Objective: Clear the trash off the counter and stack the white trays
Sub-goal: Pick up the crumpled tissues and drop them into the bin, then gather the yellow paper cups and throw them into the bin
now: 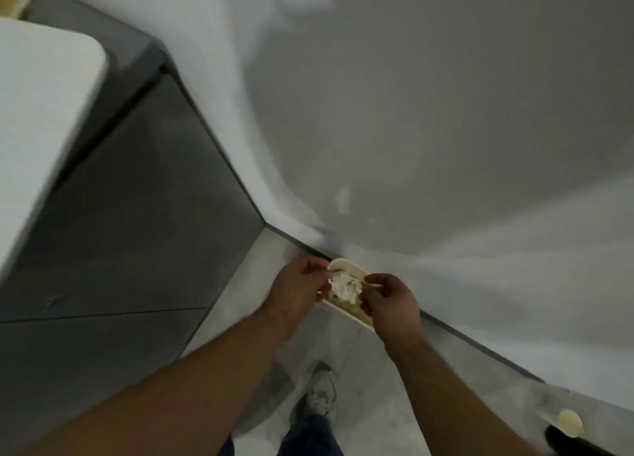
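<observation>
One white tray [346, 309] with crumpled trash [346, 285] inside, carried above floor [370, 387], away from desk. Left hand [295, 294] and right hand [391, 304] fingers pinched on opposite rims. Likely light, flimsy; grip rims, keep level.

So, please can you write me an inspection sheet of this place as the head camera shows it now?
Surface: white counter at left, blurred, bare where seen.
Job's things: white tray holding crumpled trash, carried over the floor.
Clutter: pale round object by the wall at right, unclear.
Grippers: left hand and right hand each hold the tray.
Cables: nothing seen.
Surroundings: grey cabinet, white wall, shoe.
</observation>
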A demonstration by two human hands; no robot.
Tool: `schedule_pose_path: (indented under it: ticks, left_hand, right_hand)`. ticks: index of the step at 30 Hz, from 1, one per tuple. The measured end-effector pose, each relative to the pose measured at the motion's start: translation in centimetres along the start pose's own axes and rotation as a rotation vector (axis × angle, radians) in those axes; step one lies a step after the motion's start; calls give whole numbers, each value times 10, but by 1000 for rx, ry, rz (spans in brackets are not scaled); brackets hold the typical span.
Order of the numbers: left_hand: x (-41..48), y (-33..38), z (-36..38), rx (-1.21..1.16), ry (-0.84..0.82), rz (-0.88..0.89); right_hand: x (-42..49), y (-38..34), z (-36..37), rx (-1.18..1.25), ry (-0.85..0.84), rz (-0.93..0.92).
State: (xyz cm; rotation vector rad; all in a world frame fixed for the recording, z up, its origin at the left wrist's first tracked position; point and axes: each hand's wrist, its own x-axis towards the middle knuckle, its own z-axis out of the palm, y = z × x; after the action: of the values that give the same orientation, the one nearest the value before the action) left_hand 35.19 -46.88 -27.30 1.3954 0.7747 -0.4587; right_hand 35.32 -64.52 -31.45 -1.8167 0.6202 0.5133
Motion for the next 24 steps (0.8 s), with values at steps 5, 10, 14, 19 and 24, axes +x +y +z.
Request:
schedule_pose_path:
  ticks: [5, 10, 14, 19, 24]
  left_hand:
    - [-97, 92, -45, -33, 65, 180]
    - [-201, 141, -115, -113, 89, 374]
    - [-277, 153, -172, -181, 157, 492]
    - [-342, 133, -255, -180, 466, 571]
    - [-371, 93, -347, -27, 889, 506]
  right_hand:
    - [-86, -127, 4, -57, -90, -234]
    - [-190, -241, 19, -26, -241, -491]
    - [-263, -291, 37, -53, -398, -608]
    - [-328, -314, 76, -178, -606, -714]
    - [-367, -323, 128, -304, -700, -758]
